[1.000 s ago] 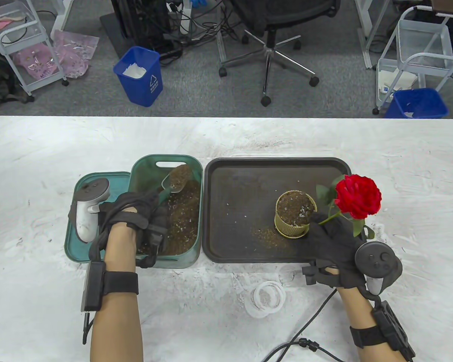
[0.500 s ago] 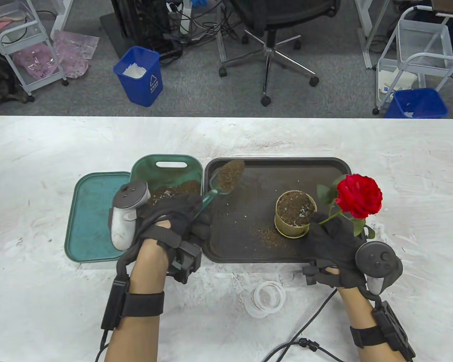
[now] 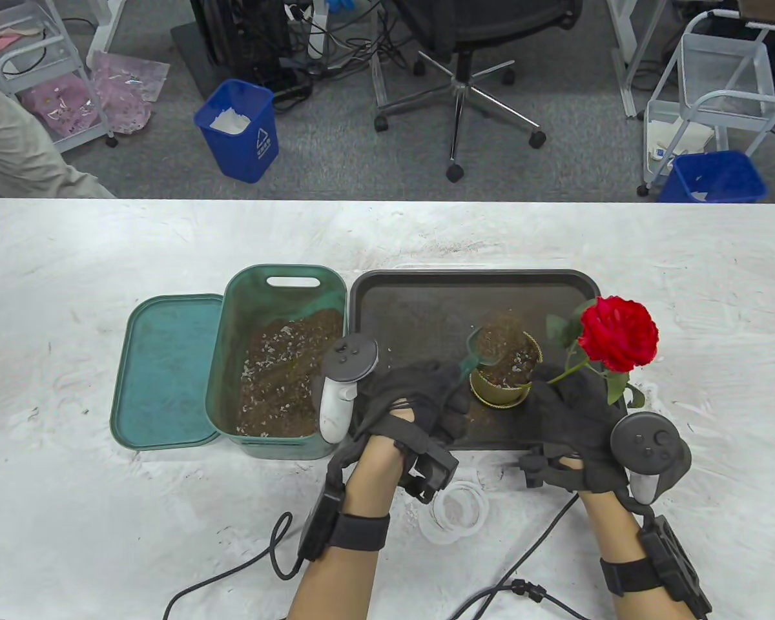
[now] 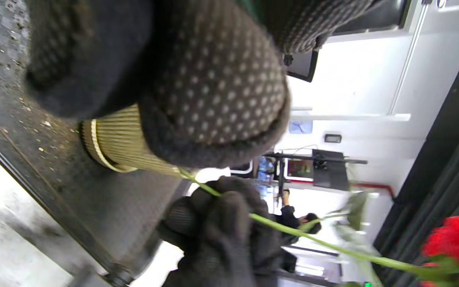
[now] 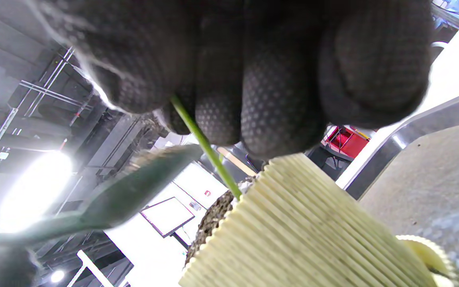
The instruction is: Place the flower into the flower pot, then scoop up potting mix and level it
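A ribbed yellow flower pot with potting mix inside stands on the dark tray. My right hand grips the green stem of the red rose, which leans out to the right of the pot. My left hand grips the handle of a green scoop, its bowl over the pot's left rim. In the right wrist view my fingers pinch the stem just above the pot. In the left wrist view the pot and the stem show below my fingers.
A green bin of potting mix stands left of the tray, its lid flat beside it. Spilled mix lies on the tray by the pot. White rings lie near the front edge. A person's sleeve shows at the far left.
My left hand carried the loaded scoop out of the bin and rightward across the tray to the pot. My right hand kept holding the rose stem. A sleeve came in at the far left.
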Demonstrator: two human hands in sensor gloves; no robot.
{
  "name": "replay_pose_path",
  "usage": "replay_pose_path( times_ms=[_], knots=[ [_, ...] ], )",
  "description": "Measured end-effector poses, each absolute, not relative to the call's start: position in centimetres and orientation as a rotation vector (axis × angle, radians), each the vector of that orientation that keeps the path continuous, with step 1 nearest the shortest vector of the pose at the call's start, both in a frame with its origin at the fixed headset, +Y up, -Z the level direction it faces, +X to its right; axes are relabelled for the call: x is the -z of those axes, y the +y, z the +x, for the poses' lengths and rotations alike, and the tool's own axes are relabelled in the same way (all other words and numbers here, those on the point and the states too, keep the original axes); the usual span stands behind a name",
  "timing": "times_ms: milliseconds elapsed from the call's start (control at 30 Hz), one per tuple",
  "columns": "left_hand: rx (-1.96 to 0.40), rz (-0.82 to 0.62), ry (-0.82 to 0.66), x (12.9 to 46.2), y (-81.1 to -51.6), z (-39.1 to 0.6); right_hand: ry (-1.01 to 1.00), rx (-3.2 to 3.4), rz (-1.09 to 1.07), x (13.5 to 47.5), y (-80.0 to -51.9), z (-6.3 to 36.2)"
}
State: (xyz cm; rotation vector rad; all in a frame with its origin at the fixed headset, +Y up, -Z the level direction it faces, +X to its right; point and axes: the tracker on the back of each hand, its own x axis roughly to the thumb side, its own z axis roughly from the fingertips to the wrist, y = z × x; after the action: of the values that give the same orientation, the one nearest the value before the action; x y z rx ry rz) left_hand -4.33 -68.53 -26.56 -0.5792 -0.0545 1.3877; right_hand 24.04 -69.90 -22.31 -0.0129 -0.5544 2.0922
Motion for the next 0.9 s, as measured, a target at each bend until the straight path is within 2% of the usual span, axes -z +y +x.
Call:
replay_pose_path(
  times_ms=[200, 467, 900],
  knots=[
    [-1.241, -0.529, -0.05, 26.9, -68.9, -3.5, -0.558, -2.095, -0.011, 22.3, -69.9, 24.0],
    [-0.948, -0.355, -0.07, 26.2, -67.6, -2.0, -0.558, -2.089, -0.015, 22.3, -69.9, 24.0],
    [-0.675, -0.162, -0.098, 25.0, -65.8, -0.6, -0.554, -2.074, -0.021, 22.3, -70.0, 24.1]
  ],
)
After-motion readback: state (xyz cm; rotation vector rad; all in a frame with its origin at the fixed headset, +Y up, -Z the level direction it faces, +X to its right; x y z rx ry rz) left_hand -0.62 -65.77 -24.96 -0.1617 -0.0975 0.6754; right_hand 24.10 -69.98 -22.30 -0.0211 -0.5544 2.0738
